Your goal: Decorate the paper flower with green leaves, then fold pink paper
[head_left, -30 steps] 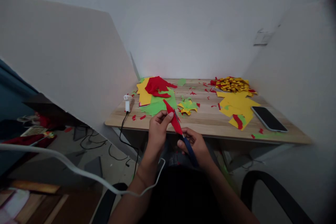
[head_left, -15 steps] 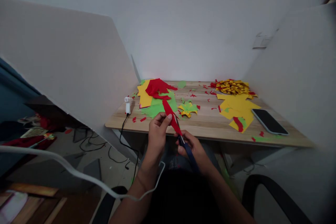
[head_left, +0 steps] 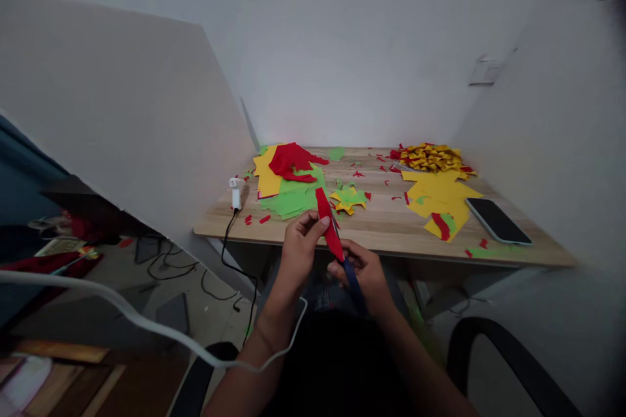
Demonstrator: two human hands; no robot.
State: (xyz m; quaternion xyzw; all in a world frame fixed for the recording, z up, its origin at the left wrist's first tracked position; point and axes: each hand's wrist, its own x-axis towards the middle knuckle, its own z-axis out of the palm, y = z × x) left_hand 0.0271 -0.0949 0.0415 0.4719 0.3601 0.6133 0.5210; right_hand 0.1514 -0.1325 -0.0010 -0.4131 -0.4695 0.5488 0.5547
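My left hand (head_left: 299, 249) pinches a narrow red paper strip (head_left: 329, 225) that stands nearly upright in front of the table's near edge. My right hand (head_left: 364, 272) is closed round dark blue-handled scissors (head_left: 348, 270), whose blades meet the strip's lower end. Both hands hover over my lap, just short of the wooden table (head_left: 386, 225).
On the table lie a pile of red, yellow and green paper (head_left: 288, 176), small cut shapes (head_left: 348, 198), yellow sheets (head_left: 440, 195), a heap of yellow-red pieces (head_left: 430, 156), a phone (head_left: 497, 220) and a small white device with cable (head_left: 237, 192). A white cable (head_left: 147, 322) crosses my left arm. Chair armrest (head_left: 508, 355) lower right.
The red strip has turned more upright and shifted slightly right in my left hand. The scissors have stayed at its lower end, with my right hand moved little.
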